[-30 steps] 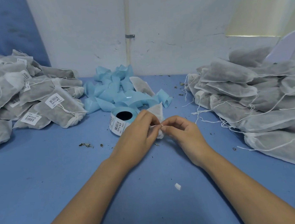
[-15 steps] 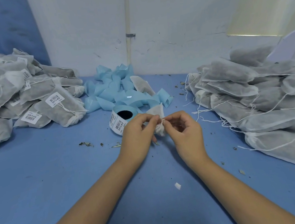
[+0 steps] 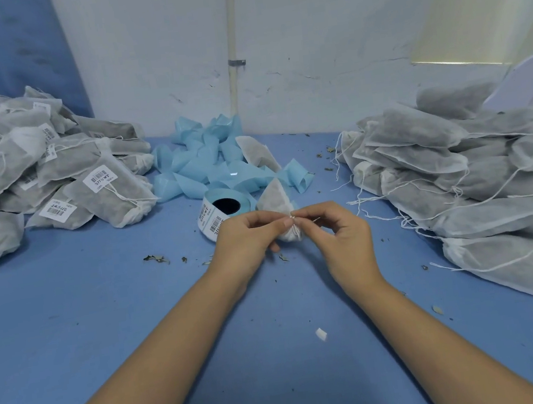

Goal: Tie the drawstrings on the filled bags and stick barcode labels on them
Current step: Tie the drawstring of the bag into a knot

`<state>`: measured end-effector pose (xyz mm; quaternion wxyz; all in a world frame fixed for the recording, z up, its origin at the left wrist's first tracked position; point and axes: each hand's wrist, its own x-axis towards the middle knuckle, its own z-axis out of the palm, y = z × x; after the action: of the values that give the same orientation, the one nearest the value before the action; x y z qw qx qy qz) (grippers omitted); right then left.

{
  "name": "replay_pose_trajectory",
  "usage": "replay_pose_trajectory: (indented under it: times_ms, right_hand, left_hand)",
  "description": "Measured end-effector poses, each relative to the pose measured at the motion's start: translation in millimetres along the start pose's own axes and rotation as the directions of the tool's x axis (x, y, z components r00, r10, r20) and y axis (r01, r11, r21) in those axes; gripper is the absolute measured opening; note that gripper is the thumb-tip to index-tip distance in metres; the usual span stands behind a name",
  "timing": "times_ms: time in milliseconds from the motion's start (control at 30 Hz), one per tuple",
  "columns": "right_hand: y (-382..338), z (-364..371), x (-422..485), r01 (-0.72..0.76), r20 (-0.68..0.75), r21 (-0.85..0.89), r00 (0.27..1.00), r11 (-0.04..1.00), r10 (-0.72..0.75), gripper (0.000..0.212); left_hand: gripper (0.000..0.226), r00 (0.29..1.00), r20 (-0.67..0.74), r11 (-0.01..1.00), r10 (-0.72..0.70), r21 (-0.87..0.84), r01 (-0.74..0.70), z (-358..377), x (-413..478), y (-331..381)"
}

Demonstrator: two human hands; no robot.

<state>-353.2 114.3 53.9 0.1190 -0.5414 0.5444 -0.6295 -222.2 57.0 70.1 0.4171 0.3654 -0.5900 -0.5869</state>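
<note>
A small white filled bag [image 3: 275, 200] stands tilted at the table's middle, its gathered mouth toward me. My left hand [image 3: 246, 238] and my right hand [image 3: 342, 232] each pinch the thin white drawstring [image 3: 293, 219] at the bag's mouth, thumbs and forefingers almost touching. A roll of barcode labels [image 3: 216, 213] on blue backing lies just behind my left hand. A pile of labelled, tied bags [image 3: 54, 181] lies at the left. At the right is a pile of unlabelled bags [image 3: 457, 185] with loose strings.
A heap of used blue backing strip [image 3: 213, 161] lies behind the roll, with one more bag [image 3: 258, 156] on it. Dried leaf crumbs [image 3: 156, 259] and a white scrap [image 3: 321, 333] are scattered on the blue tabletop [image 3: 89, 324]. A white wall [image 3: 306, 46] closes the back.
The bag has been lifted and tilted up off the table, and both hands have risen with it, fingers working the drawstring at its mouth.
</note>
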Motion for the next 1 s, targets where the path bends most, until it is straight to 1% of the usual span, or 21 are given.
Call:
replay_pose_trajectory:
  times_ms: [133, 267, 333, 400, 500, 600, 733, 1000]
  right_hand:
    - [1, -3, 2, 0.019, 0.044, 0.0, 0.999, 1.0, -0.019, 0.023]
    - [1, -5, 2, -0.021, 0.093, 0.006, 0.995, 1.0, 0.02, 0.017]
    - [1, -5, 3, -0.02, 0.128, -0.039, 0.992, 0.999, 0.025, 0.017]
    - [1, -6, 2, -0.003, 0.142, -0.071, 0.99, 0.997, 0.014, 0.017]
    - [2, -6, 2, 0.006, 0.137, -0.072, 0.991, 0.997, 0.004, 0.015]
    - [4, -5, 3, 0.02, 0.144, -0.099, 0.99, 0.995, -0.006, 0.012]
    - [5, -5, 2, 0.035, 0.146, -0.123, 0.989, 0.992, -0.016, 0.012]
    - [6, -5, 3, 0.085, 0.182, -0.196, 0.982, 0.977, -0.049, 0.004]
  left_hand:
    - [0.002, 0.997, 0.067, 0.998, -0.047, 0.052, 0.044, -7, 2, 2]
    - [0.004, 0.991, 0.134, 0.986, -0.018, 0.168, -0.005, -17, 6, 4]
    - [0.004, 0.986, 0.167, 0.976, -0.007, 0.217, -0.03, -20, 7, 4]
    - [0.006, 0.983, 0.185, 0.975, -0.012, 0.219, -0.03, -22, 8, 3]
    - [0.013, 0.985, 0.171, 0.978, -0.009, 0.208, -0.027, -22, 11, 0]
    - [0.011, 0.988, 0.154, 0.975, -0.013, 0.223, -0.022, -21, 12, -2]
    - [0.009, 0.986, 0.165, 0.968, 0.007, 0.246, -0.048, -21, 13, -2]
    - [0.01, 0.983, 0.178, 0.951, 0.033, 0.297, -0.086, -24, 14, -6]
